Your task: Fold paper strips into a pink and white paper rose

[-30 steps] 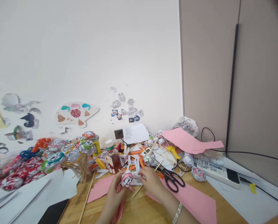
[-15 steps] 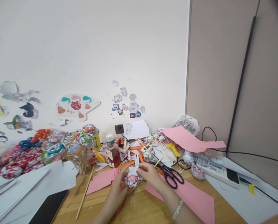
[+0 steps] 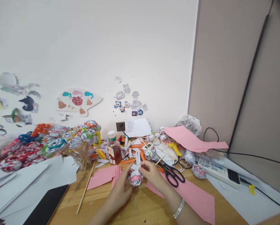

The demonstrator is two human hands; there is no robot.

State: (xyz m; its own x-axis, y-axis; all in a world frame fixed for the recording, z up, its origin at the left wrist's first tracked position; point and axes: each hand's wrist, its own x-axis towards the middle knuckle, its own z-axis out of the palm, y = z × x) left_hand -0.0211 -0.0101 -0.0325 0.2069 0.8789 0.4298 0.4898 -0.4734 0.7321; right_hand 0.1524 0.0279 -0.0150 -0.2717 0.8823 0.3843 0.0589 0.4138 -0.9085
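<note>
A pink and white paper flower [image 3: 136,179] is held low over the wooden table, between my two hands. My left hand [image 3: 124,184] grips its left side, thumb raised along the white paper. From the right, the fingers of my right hand [image 3: 150,173] pinch the white paper at the flower's upper edge. Black-handled scissors [image 3: 172,175] lie just right of my right hand, partly on a large pink sheet [image 3: 197,198]. Left of my left hand sit several small pink paper pieces [image 3: 102,178].
A bottle of reddish liquid [image 3: 113,150] stands behind my hands amid paper scraps and sticks. Several finished paper flowers [image 3: 57,145] are heaped at left. A wooden stick [image 3: 85,189] and a black flat device [image 3: 47,204] lie front left. Another paper flower [image 3: 199,172] rests at right.
The camera view has shifted slightly. The flower and both hands sit a little higher and further right; my left hand has turned somewhat, and both hands keep hold.
</note>
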